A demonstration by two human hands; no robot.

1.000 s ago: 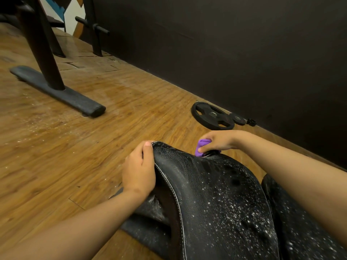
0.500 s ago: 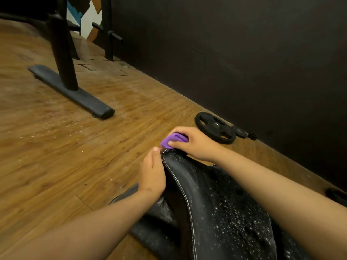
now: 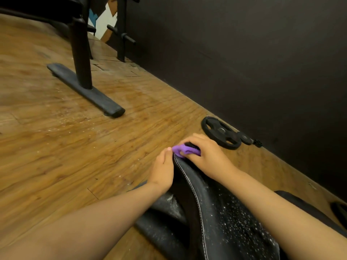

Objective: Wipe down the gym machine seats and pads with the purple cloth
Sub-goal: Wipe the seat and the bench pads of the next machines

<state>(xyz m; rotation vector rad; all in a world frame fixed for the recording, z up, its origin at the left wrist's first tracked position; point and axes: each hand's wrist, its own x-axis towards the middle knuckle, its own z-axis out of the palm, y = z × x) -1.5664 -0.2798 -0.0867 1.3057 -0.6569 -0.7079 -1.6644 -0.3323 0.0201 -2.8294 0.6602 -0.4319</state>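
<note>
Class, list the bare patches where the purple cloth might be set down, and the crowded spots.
Free: wooden floor between the base bar and seat pad; between that bar and the dark wall. Crowded: the pad's tip, where left hand, right hand and purple cloth meet; weight plates by the wall.

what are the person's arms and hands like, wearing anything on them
Both arms are bare, with no sleeves in view on the left forearm or the right forearm. The left hand and right hand wear no gloves, and no ring, watch or wristband shows.
</note>
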